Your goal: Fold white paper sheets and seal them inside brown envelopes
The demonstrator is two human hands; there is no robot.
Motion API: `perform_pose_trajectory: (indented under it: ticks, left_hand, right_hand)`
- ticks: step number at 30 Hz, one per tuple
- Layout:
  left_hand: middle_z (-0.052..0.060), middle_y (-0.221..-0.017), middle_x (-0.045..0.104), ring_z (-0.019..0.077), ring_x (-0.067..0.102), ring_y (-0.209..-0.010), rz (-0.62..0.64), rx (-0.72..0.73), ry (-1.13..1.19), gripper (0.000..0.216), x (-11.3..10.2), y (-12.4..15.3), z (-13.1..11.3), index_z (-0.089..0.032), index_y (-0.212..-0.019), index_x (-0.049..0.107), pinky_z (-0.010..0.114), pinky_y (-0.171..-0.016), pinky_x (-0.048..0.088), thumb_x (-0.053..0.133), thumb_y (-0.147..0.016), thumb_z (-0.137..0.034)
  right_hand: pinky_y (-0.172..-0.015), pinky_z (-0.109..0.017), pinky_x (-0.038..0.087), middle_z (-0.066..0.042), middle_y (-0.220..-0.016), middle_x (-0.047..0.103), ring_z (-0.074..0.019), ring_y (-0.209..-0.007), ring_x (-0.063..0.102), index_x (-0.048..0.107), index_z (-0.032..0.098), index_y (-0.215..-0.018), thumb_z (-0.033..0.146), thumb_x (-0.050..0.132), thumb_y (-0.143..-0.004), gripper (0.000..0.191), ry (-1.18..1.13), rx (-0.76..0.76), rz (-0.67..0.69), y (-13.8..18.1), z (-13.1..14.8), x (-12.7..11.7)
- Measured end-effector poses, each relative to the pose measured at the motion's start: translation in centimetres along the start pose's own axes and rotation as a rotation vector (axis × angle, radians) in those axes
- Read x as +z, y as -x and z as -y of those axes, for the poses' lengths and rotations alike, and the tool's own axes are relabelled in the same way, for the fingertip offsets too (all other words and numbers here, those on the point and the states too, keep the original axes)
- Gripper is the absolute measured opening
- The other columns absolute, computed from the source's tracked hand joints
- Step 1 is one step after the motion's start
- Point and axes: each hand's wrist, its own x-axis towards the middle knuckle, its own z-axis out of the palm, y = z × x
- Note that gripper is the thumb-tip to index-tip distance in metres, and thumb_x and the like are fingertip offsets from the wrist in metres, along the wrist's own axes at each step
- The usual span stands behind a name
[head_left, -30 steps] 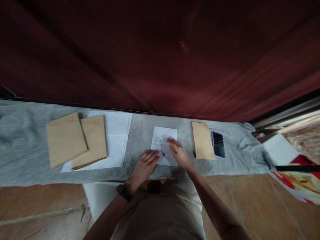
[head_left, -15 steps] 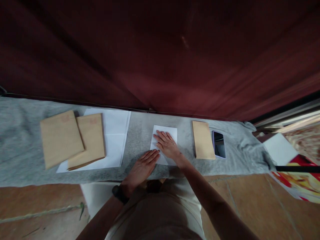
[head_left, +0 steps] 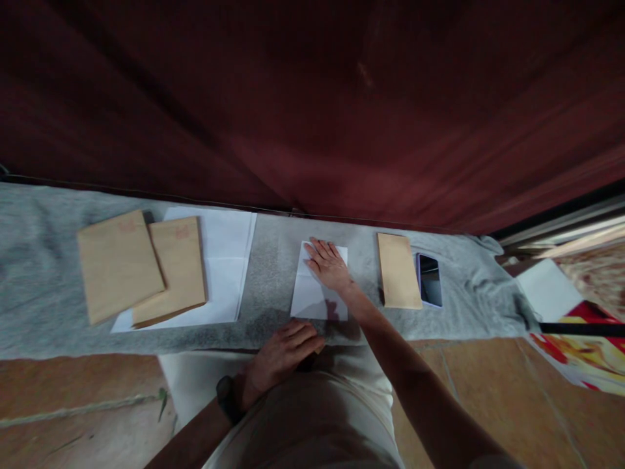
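A folded sheet of white paper point(head_left: 310, 296) lies on the grey cloth in front of me. My right hand point(head_left: 331, 267) rests flat on its upper part, with the fingers spread and nothing held. Below the sheet's near edge is my left hand point(head_left: 288, 350), at the front edge of the cloth and apart from the paper. Its fingers are loosely bent, and I see nothing in them; their undersides are hidden. A dark watch point(head_left: 228, 398) is on the left wrist.
Two brown paper envelopes point(head_left: 120, 267) overlap on larger white sheets point(head_left: 224, 273) at the left. Another brown envelope point(head_left: 399, 270) lies to the right, beside a phone point(head_left: 430, 280). Grey cloth point(head_left: 271, 273) covers the narrow surface, and a dark red panel point(head_left: 293, 130) rises behind it.
My left hand has drawn back off the paper toward my body, its fingers now bent. The right hand has shifted slightly away from me and stays flat on the sheet.
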Motion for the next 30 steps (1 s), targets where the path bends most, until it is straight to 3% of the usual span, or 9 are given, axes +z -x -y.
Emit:
perform_pose_trajectory:
  ticks: [4, 7, 9, 12, 14, 16, 19, 26, 30]
  left_hand:
    - [0.003, -0.089, 0.070, 0.0190, 0.063, -0.085, 0.023, -0.001, -0.213, 0.011, -1.3, -2.1, 1.4, -0.019, -0.102, 0.068, 0.035, -0.083, 0.051, 0.057, -0.102, -0.022]
    - [0.004, -0.086, 0.068, 0.0198, 0.062, -0.086, 0.013, 0.030, -0.272, 0.029, -2.1, -3.8, 2.2, -0.019, -0.087, 0.066, 0.036, -0.084, 0.049, 0.055, -0.105, -0.039]
    - [0.003, -0.088, 0.069, 0.0194, 0.064, -0.089, 0.054, 0.103, -0.259, 0.028, -2.2, -4.6, 2.0, -0.020, -0.087, 0.066, 0.036, -0.086, 0.049, 0.054, -0.105, -0.037]
    - [0.002, -0.113, 0.075, 0.0177, 0.065, -0.111, 0.141, 0.231, -0.205, 0.017, -1.4, -5.2, 1.6, -0.024, -0.108, 0.069, 0.034, -0.099, 0.047, 0.052, -0.105, -0.023]
    - [0.004, -0.144, 0.065, 0.0191, 0.054, -0.137, 0.141, 0.198, -0.176, 0.030, -0.6, -5.4, 1.9, -0.024, -0.133, 0.062, 0.036, -0.116, 0.039, 0.052, -0.106, -0.030]
    - [0.008, -0.162, 0.048, 0.0218, 0.038, -0.153, 0.117, 0.082, -0.161, 0.052, 0.0, -5.3, 2.7, -0.022, -0.152, 0.048, 0.040, -0.126, 0.027, 0.051, -0.105, -0.045]
    - [0.011, -0.168, 0.038, 0.0238, 0.031, -0.157, 0.130, -0.004, -0.131, 0.066, 0.5, -4.6, 3.5, -0.019, -0.158, 0.040, 0.042, -0.130, 0.020, 0.049, -0.104, -0.055]
    - [0.008, -0.160, 0.051, 0.0184, 0.041, -0.152, 0.190, 0.258, -0.053, 0.050, 0.2, -2.8, 1.8, -0.021, -0.151, 0.052, 0.034, -0.128, 0.026, 0.048, -0.106, -0.044]
    - [0.009, -0.165, 0.044, 0.0222, 0.037, -0.155, 0.143, 0.152, -0.157, 0.059, 0.2, -3.5, 2.7, -0.022, -0.157, 0.044, 0.040, -0.129, 0.024, 0.051, -0.104, -0.047]
  right_hand:
    - [-0.130, -0.052, 0.027, -0.007, -0.167, 0.038, -0.0273, -0.154, 0.038, 0.045, 0.022, -0.159, 0.038, 0.042, -0.110, 0.051, -0.003, -0.001, 0.012, 0.0, 0.0, 0.0]
    - [-0.130, -0.052, 0.027, -0.008, -0.167, 0.039, -0.0273, -0.154, 0.038, 0.045, 0.022, -0.159, 0.038, 0.042, -0.110, 0.051, -0.002, 0.004, 0.014, 0.0, 0.0, 0.0]
    - [-0.130, -0.052, 0.027, -0.007, -0.167, 0.040, -0.0272, -0.154, 0.039, 0.045, 0.022, -0.159, 0.038, 0.042, -0.110, 0.051, -0.004, 0.006, 0.009, 0.0, 0.0, 0.1]
    - [-0.130, -0.052, 0.027, -0.007, -0.167, 0.040, -0.0272, -0.154, 0.038, 0.046, 0.023, -0.158, 0.039, 0.042, -0.110, 0.051, -0.012, 0.007, -0.002, 0.0, 0.0, 0.2]
    - [-0.129, -0.052, 0.028, -0.007, -0.166, 0.040, -0.0273, -0.154, 0.038, 0.047, 0.022, -0.158, 0.039, 0.041, -0.110, 0.051, -0.016, 0.006, -0.003, 0.0, -0.1, 0.2]
    - [-0.130, -0.052, 0.027, -0.007, -0.167, 0.040, -0.0275, -0.154, 0.038, 0.046, 0.022, -0.158, 0.039, 0.041, -0.110, 0.051, -0.014, 0.003, 0.004, 0.0, -0.1, 0.1]
    - [-0.130, -0.052, 0.026, -0.007, -0.168, 0.038, -0.0279, -0.154, 0.038, 0.047, 0.021, -0.158, 0.037, 0.040, -0.110, 0.051, -0.001, 0.000, 0.021, 0.0, -0.1, 0.0]
    - [-0.130, -0.052, 0.025, -0.008, -0.169, 0.035, -0.0281, -0.155, 0.035, 0.043, 0.020, -0.160, 0.038, 0.037, -0.110, 0.053, -0.005, 0.011, 0.036, 0.2, 0.0, -0.1]
    - [-0.130, -0.052, 0.025, -0.009, -0.168, 0.036, -0.0281, -0.155, 0.036, 0.044, 0.020, -0.159, 0.038, 0.036, -0.110, 0.053, -0.017, 0.012, 0.028, 0.1, -0.1, -0.1]
